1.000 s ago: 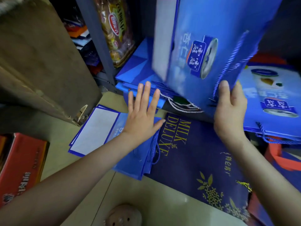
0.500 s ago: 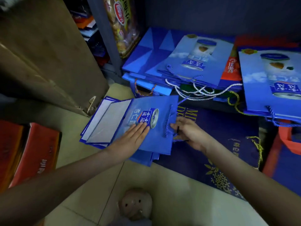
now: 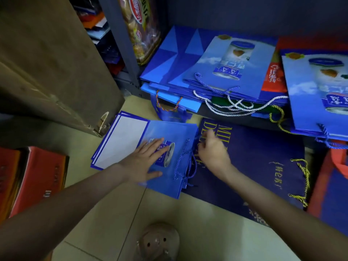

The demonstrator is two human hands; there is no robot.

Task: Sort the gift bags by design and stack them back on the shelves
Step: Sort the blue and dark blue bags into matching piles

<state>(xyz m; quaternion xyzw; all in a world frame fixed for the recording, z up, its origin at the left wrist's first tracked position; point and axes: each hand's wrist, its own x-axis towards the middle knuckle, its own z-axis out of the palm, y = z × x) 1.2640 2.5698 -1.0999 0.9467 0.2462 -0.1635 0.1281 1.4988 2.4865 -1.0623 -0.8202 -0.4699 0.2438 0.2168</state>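
Note:
A pile of light blue gift bags (image 3: 169, 179) with a can picture lies flat on the floor, white side panels to the left. My left hand (image 3: 145, 162) presses flat on the top bag, fingers straight. My right hand (image 3: 212, 151), blurred and loosely curled, hovers just right of the pile's blue rope handles (image 3: 186, 162), above a dark navy "MILK DELUXE" bag (image 3: 254, 157) lying on the floor. On the low shelf behind lie a stack of blue can-design bags (image 3: 231, 72) and a second such stack (image 3: 316, 91) at the right, with a red bag (image 3: 273, 76) between them.
A tall cardboard box (image 3: 47, 63) leans at the left, beside red cartons (image 3: 37, 176). A grey shelf post (image 3: 120, 44) and a snack packet (image 3: 139, 29) stand behind. Another red and blue bag (image 3: 331, 185) lies at the right edge. A rounded brown object (image 3: 160, 242) sits on the floor tiles below.
The blue bag my right hand held up a second ago now lies on the floor pile. My left hand has settled flat on it; my right hand has drifted right from the handles.

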